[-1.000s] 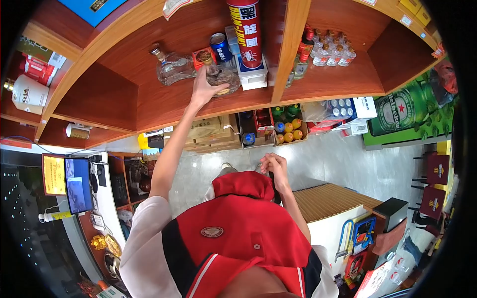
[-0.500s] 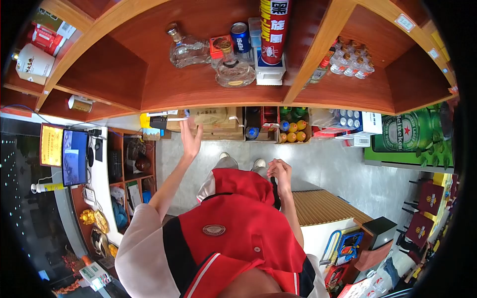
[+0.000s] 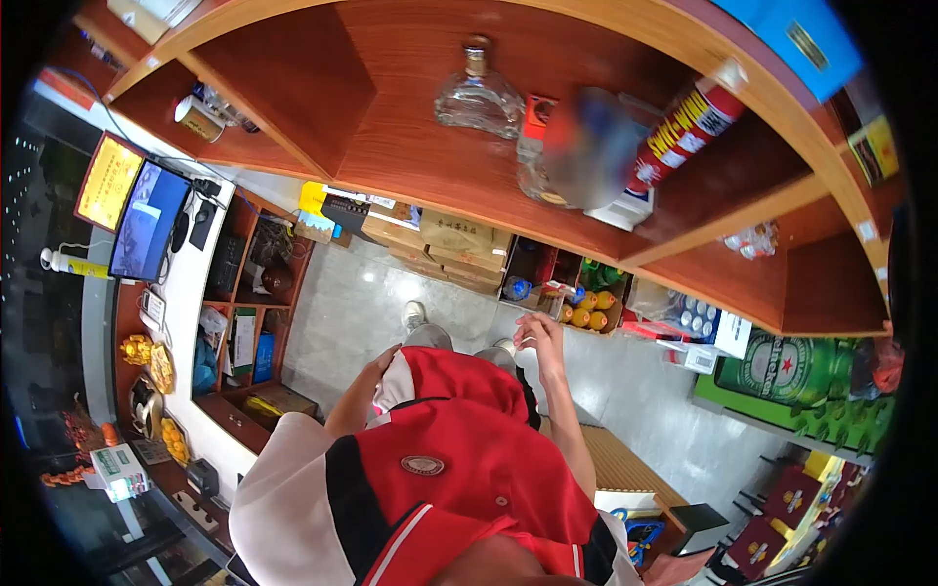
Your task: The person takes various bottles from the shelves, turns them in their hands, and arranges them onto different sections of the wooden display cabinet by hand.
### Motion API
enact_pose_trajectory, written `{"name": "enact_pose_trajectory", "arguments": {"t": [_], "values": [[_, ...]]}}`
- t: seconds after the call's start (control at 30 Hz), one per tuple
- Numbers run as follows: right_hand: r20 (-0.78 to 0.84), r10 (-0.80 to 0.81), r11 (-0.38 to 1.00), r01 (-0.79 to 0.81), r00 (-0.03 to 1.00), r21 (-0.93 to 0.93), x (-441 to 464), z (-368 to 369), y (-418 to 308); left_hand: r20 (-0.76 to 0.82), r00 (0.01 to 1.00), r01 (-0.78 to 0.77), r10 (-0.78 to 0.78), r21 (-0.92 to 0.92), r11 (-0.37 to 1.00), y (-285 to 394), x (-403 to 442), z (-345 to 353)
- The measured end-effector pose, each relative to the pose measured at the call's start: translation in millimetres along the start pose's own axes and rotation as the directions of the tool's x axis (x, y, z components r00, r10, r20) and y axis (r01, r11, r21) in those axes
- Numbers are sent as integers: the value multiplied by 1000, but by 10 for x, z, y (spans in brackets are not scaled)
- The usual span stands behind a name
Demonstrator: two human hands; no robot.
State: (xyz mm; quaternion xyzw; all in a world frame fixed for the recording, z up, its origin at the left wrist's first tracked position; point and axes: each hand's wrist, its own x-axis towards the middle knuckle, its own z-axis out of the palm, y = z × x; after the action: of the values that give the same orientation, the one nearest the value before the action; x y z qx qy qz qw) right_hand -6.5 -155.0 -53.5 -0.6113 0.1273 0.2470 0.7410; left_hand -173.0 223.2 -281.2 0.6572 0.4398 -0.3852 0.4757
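Note:
My left hand [image 3: 374, 378] is low beside my hip, next to the hem of my red, white and black shirt [image 3: 459, 430]. Its fingers look stretched along the cloth, partly hidden, with no object visible in them. In front of my right side, my right hand [image 3: 539, 337] hangs above the floor with its fingers loosely bent and apart, holding nothing visible. Beyond it stands a carton of orange-capped bottles [image 3: 589, 311]. The wooden shelf ahead carries a clear glass decanter [image 3: 477, 98] and a tilted-looking red and yellow spray can [image 3: 684, 132].
Stacked cardboard boxes [image 3: 454, 244] sit under the shelf. To the left are a white counter [image 3: 176, 264] with a monitor [image 3: 149, 223] and open cubbies. A ribbed brown counter panel [image 3: 625, 459] lies right of me, and a green Heineken case [image 3: 782, 371] stands farther off.
My left hand has come down from near the cardboard boxes to beside my hip. The view has turned, so the shelf looks tilted. My right hand remains in front of me.

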Motion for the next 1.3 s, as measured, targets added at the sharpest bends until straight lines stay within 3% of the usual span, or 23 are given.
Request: {"name": "enact_pose_trajectory", "arguments": {"t": [0.2, 0.6, 0.63, 0.7, 0.73, 0.77, 0.8, 0.87, 0.9, 0.93, 0.97, 1.0, 1.03, 1.2, 1.27, 1.3], "values": [[119, -93, 972, 116, 989, -202, 520, 952, -242, -13, 998, -57, 56, -186, 981, -294, 179, -599], [261, 131, 937, -34, 956, -347, 1000, 3397, 140, 57, 998, 36, -21, -265, 963, -1004, 940, -2171], [289, 125, 938, -18, 949, -346, 1018, 3516, 132, 3, 999, -38, 39, -223, 974, -934, 1060, -2331], [290, 116, 934, -6, 950, -356, 1017, 3653, 133, -203, 891, -395, 406, 94, 914, -846, 1840, -2766], [303, 106, 934, 10, 947, -358, 1019, 3698, 127, -362, 812, -498, 458, -20, 867, -402, 1493, -3023], [272, 130, 935, -27, 954, -353, 981, 3769, 67, -352, 791, -564, 500, -103, 819, 219, 896, -3429], [265, 137, 932, -34, 955, -360, 958, 3795, 51, -431, 720, -686, 543, -324, 652, 691, 619, -3652], [243, 133, 943, -47, 961, -329, 986, 3862, 36, -506, 472, -877, 722, -354, 325, 1822, -721, -4230], [253, 129, 946, -42, 959, -322, 1030, 3912, 60, -530, 330, -938, 781, -281, 205, 2155, -709, -4419], [280, 125, 949, -32, 952, -313, 1066, 3950, 100, -653, 270, -963, 707, -174, 207, 2582, -1021, -4514], [311, 116, 953, -17, 943, -303, 1118, 3989, 109, -706, 114, -981, 699, 29, 190, 2939, -1026, -4649], [328, 101, 958, -4, 939, -286, 1170, 4058, 91, -730, 63, -973, 681, 108, 205, 3273, -1112, -4753], [355, 116, 957, -8, 928, -292, 1202, 4138, 86, -701, -51, -952, 711, 250, 177, 3564, -1010, -4891], [399, 71, 975, 21, 914, -221, 1315, 4432, 30, -521, -113, -932, 846, 352, 92, 4512, -974, -5265], [365, 52, 980, 23, 929, -197, 1265, 4450, 2, -365, 105, -964, 925, 190, 185, 4580, -1080, -5318], [345, 32, 982, 34, 938, -183, 1274, 4476, -13, -361, 60, -962, 931, 228, 150, 4633, -907, -5341]]}}
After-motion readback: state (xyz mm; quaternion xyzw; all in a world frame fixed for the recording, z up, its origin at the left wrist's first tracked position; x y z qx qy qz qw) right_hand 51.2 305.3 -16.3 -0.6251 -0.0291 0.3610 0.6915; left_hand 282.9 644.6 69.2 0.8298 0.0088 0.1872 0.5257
